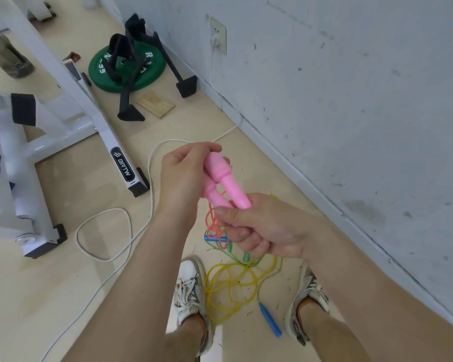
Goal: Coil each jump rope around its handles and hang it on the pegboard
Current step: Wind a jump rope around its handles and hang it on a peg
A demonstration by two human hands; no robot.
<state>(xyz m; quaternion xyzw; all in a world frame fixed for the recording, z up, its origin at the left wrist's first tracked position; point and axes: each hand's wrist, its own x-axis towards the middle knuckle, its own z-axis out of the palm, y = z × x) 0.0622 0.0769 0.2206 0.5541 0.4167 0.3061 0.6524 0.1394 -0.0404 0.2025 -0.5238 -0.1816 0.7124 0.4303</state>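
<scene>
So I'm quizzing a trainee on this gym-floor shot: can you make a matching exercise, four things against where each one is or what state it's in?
Things:
1. pink handles
2. yellow rope
3. green weight plate
4. white cable

Places or states:
A. plugged into the wall socket
B. loose loops between the shoes
C. gripped by left hand and right hand
D. under black straps

Pairs: 1-C, 2-B, 3-D, 4-A.
</scene>
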